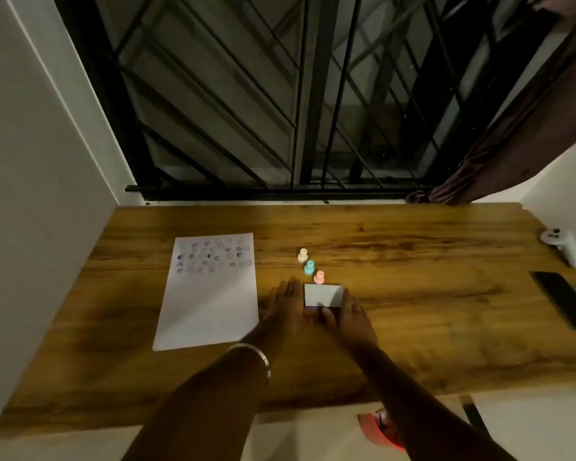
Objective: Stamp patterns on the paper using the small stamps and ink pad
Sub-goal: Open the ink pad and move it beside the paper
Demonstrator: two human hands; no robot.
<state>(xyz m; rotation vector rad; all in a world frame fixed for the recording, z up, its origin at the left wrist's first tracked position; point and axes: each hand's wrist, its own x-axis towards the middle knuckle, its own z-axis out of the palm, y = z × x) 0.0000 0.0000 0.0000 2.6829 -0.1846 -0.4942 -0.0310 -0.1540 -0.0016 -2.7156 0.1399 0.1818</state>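
Note:
A white sheet of paper (210,304) lies on the left of the wooden table (413,261), with rows of faint purple stamped marks (213,257) across its top. Three small stamps stand in a diagonal line: cream (302,255), teal (309,267), pink (319,277). Just in front of the pink one sits the ink pad (323,294), a small box with a white top. My left hand (288,304) lies flat with fingers straight along the pad's left edge. My right hand (353,321) is against the pad's right side, thumb on its near edge.
A dark phone (566,301) and a white controller (564,246) lie near the table's right end. A barred window (280,94) and a brown curtain (512,128) stand behind the table. A wall closes the left side. A red object (379,427) shows below the front edge.

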